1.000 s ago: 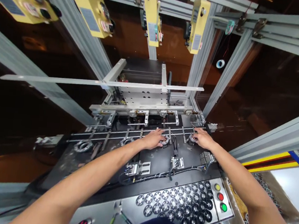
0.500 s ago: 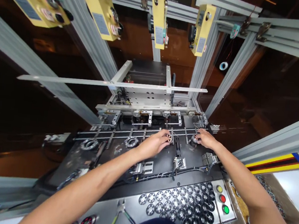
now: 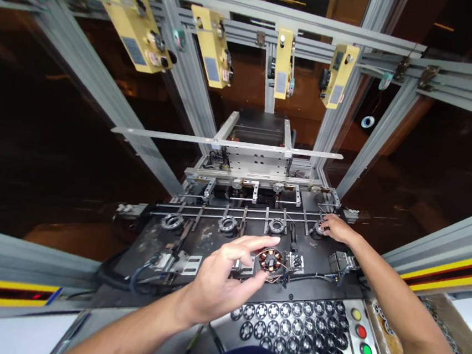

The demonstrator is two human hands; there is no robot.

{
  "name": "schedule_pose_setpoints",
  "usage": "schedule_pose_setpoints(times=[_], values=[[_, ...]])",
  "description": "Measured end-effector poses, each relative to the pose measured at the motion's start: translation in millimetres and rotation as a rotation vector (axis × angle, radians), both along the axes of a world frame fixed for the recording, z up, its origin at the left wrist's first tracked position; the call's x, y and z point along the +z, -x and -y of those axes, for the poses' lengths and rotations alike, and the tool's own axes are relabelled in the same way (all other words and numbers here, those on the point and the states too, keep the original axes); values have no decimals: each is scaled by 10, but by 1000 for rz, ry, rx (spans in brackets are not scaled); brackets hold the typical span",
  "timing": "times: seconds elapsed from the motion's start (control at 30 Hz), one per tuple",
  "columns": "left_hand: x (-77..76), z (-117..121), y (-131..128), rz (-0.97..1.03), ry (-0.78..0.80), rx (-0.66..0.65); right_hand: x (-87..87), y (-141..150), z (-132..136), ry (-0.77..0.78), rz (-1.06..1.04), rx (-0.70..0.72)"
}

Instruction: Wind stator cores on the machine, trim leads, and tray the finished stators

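Observation:
Between the thumb and fingers of my left hand (image 3: 229,268) is a copper-wound motor stator (image 3: 270,260), raised in front of the machine bed with loose wire ends hanging from it. Farther back and to the right, my right hand (image 3: 336,229) has its fingers closed around another wound stator (image 3: 321,227) at the rightmost round holder; the fingers partly cover it. Three ring-shaped holders stand in line to the left: one ring holder (image 3: 277,226) just behind my left hand, a second ring holder (image 3: 227,224), and a third ring holder (image 3: 172,222).
Several rows of black-and-silver stator cores (image 3: 285,327) lie on the metal front panel. Beside them sit yellow, red and green buttons (image 3: 361,331). Yellow tensioner units (image 3: 283,65) hang overhead. Yellow-striped sensor bars (image 3: 446,273) flank both sides. A box of parts (image 3: 389,342) stands at right.
My left hand has lifted the wound stator off the third holder and drawn it toward me, leaving that ring uncovered. My right hand stays at the rightmost holder. The camera view has shifted.

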State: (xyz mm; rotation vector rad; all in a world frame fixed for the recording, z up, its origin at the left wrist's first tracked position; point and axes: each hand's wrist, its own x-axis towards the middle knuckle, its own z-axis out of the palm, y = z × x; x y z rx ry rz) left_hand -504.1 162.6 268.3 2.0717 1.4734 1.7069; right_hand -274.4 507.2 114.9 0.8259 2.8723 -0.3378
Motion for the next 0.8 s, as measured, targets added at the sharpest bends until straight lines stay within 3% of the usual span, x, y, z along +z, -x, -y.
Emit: schedule_pose_setpoints(times=[0.4, 0.8], values=[[-90, 111, -34, 130, 69, 69, 2, -20, 3, -2, 14, 16], [-47, 224, -32, 119, -33, 61, 64, 19, 27, 54, -93, -45]])
